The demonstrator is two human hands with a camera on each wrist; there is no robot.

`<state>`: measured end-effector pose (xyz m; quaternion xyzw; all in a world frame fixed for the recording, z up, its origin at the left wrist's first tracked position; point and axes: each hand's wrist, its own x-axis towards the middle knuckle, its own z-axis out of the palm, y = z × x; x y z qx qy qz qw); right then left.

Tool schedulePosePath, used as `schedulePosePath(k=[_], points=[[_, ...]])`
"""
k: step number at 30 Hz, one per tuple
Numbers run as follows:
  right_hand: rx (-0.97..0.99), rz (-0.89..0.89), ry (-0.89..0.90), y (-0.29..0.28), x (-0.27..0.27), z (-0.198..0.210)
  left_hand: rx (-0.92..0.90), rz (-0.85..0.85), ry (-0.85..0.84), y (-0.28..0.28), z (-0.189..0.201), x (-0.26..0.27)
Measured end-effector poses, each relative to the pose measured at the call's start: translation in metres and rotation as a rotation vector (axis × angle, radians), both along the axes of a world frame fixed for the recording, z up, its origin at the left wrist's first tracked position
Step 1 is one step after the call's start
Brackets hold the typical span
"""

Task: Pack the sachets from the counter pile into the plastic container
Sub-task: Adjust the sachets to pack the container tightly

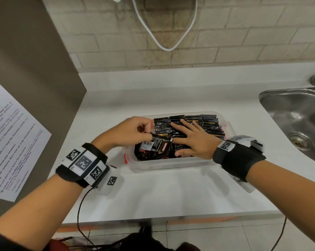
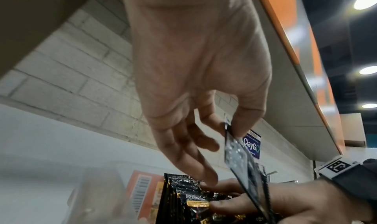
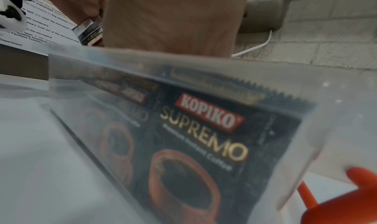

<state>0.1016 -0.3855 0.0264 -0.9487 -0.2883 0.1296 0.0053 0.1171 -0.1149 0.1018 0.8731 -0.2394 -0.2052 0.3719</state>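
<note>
Left hand: the left hand point(image 1: 129, 131) hovers over the near-left corner of the container, thumb and forefinger pinching the top edge of one sachet point(image 1: 157, 144); the left wrist view shows the other fingers point(image 2: 195, 161) hanging loose and uncurled beneath it.
Right hand: the right hand point(image 1: 191, 140) lies flat on the packed rows, fingers straight and spread, gripping nothing; its palm reaches in over the near wall.
Held sachet: black, with a barcode panel, dangling at a tilt above the loose sachets at the near end, not yet lodged in a row.
Packed sachets: the packed sachets point(image 1: 194, 122) stand on edge in tight files across the far part of the box; a looser jumble lies under the left hand.
Plastic container: the plastic container point(image 1: 171, 164) sits on the white counter point(image 1: 171, 192), left of the sink point(image 1: 298, 113); the right wrist view shows a coffee sachet pressed against its clear wall.
Counter pile: no loose pile shows on the counter, so this is probably among the last pieces.
Doing it well: the flat hand should likely hold the rows back to open a slot, and the sachet be turned upright and slid in edge first, without buckling it or toppling its neighbours.
</note>
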Motion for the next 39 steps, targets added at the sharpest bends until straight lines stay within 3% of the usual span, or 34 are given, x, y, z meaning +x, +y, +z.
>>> schedulePosePath(k=[3,8,15,20,28,34,36,39], points=[[-0.012,-0.004,-0.008,0.000,-0.002,0.000,-0.020,-0.091,-0.050,-0.002,0.005,-0.010],[-0.027,0.004,-0.021,0.001,-0.001,-0.001,0.193,-0.404,-0.040,-0.011,-0.011,-0.027],[-0.017,0.001,-0.010,0.000,0.000,0.000,0.276,-0.462,-0.047,-0.011,-0.018,-0.023],[0.002,0.001,0.000,0.000,-0.002,0.001,0.240,-0.385,-0.065,-0.015,-0.025,-0.016],[-0.042,-0.005,-0.005,0.001,0.000,0.001,0.029,-0.259,-0.039,-0.020,-0.037,-0.018],[-0.053,0.012,-0.022,0.001,0.000,0.003,-0.203,-0.054,-0.065,-0.011,-0.028,-0.006],[-0.063,0.020,-0.045,0.001,0.000,0.003,-0.210,-0.044,-0.060,-0.008,-0.026,-0.004],[-0.057,0.024,-0.058,0.000,-0.001,0.003,-0.084,-0.088,-0.121,-0.006,-0.028,-0.006]])
